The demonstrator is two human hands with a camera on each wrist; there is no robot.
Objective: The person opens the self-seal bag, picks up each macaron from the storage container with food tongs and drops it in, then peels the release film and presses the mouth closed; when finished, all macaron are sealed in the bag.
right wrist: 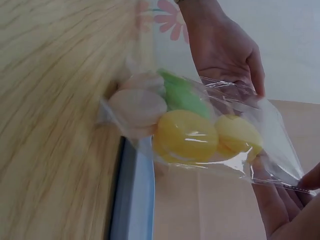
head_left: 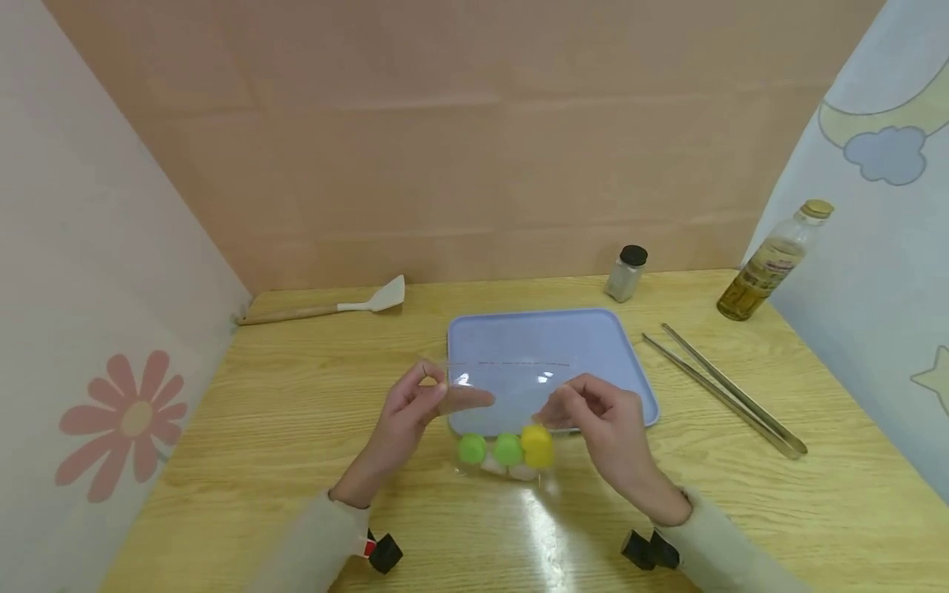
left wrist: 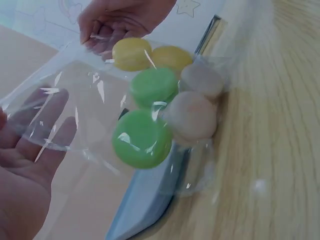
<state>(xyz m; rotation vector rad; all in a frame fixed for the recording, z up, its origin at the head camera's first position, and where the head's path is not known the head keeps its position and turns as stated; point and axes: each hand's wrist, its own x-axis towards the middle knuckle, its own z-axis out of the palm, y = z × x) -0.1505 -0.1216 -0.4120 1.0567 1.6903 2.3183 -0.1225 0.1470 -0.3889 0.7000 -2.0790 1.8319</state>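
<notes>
A clear plastic bag [left wrist: 97, 117] hangs between both hands, over the front edge of a pale blue tray [head_left: 586, 339]. Inside, gathered at its lower end, are two green rounds [left wrist: 142, 139], two yellow pieces [right wrist: 186, 134] and two pale rounds [right wrist: 137, 106]. My left hand [head_left: 404, 413] pinches the bag's left side between thumb and forefinger, its other fingers stretched out behind the film. On the opposite side, my right hand [head_left: 610, 424] pinches the bag with thumb and fingertips. A thin red line runs along the bag's upper edge in the head view.
Long metal tongs [head_left: 793, 447] lie right of the tray. Behind them stand an oil bottle [head_left: 767, 265] with a yellow cap and a small black-lidded jar [head_left: 626, 276]. A white-headed spatula [head_left: 381, 297] with a wooden handle lies at the back left. Walls enclose the wooden table [head_left: 296, 403].
</notes>
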